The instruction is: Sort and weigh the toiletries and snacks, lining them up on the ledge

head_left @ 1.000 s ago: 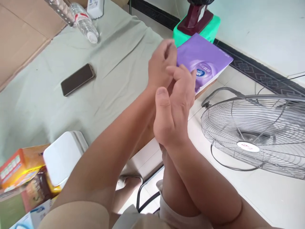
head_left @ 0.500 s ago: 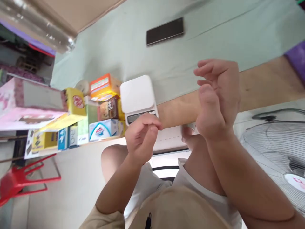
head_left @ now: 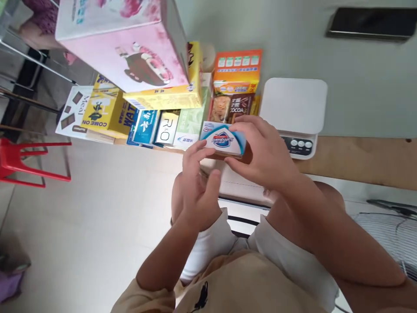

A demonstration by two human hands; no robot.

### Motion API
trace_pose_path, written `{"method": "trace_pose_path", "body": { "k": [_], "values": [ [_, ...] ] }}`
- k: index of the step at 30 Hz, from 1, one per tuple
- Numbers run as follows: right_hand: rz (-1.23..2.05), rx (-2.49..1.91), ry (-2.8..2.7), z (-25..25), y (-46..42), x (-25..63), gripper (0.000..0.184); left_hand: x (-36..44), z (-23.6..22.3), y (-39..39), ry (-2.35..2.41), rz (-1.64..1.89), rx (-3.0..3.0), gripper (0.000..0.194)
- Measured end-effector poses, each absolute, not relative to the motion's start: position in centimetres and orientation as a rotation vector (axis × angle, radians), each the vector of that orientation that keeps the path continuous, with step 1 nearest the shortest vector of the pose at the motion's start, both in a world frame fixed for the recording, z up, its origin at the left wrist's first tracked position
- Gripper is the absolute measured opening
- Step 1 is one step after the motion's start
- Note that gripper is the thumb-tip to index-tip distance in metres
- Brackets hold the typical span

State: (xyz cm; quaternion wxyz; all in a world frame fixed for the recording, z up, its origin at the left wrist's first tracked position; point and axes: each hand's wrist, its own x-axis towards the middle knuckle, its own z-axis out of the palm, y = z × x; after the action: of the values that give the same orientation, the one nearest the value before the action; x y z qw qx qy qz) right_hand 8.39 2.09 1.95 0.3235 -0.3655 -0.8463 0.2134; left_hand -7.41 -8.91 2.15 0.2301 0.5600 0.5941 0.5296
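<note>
A small white-and-blue box (head_left: 223,138) with a red and blue shield logo is held at the table's near edge. My right hand (head_left: 263,154) grips its right end with fingers wrapped over the top. My left hand (head_left: 198,182) touches the box's left lower corner with its fingertips, the thumb raised beside it. Just right of the box sits a white kitchen scale (head_left: 295,104) with buttons on its front.
Several product boxes crowd the table's left: an orange box (head_left: 237,69), a yellow box (head_left: 169,98), a large pink box (head_left: 124,43), a cocoa pack (head_left: 241,106). A dark phone (head_left: 371,24) lies on the green cloth. A red stool (head_left: 19,158) stands left, a fan grille (head_left: 391,234) right.
The view has swung left toward the stacked boxes. Both hands, empty and raised before, have come down onto the small white-and-blue box, and the right hand has closed on it.
</note>
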Motion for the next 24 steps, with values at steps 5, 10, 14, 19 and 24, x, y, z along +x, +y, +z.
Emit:
{"method": "trace_pose_path", "body": {
  "k": [5, 10, 14, 19, 24],
  "values": [
    [0.526, -1.057, -2.323, 1.6, 2.5, 7.9, 0.048, -7.8, 1.8, -9.0, 1.458, 1.497, 1.687, 0.043],
    [0.551, -0.961, -2.305, 2.6, 2.8, 8.2, 0.038, -7.9, 1.8, -9.1, 1.413, 1.54, 1.63, 0.05],
    [0.492, -0.823, -2.237, 3.2, 3.4, 10.4, 0.039, -6.9, 3.1, -8.5, 1.388, 1.517, 1.617, 0.06],
    [0.306, -0.947, -2.141, 2.7, 5.5, 14.9, 0.041, -3.8, 3.9, -3.4, 1.255, 1.364, 1.607, 0.054],
    [0.335, -1.191, -2.048, 1.4, 8.2, 18.9, 0.044, -0.5, 1.7, 3.1, 1.117, 1.347, 1.589, 0.048]
  ]
}}
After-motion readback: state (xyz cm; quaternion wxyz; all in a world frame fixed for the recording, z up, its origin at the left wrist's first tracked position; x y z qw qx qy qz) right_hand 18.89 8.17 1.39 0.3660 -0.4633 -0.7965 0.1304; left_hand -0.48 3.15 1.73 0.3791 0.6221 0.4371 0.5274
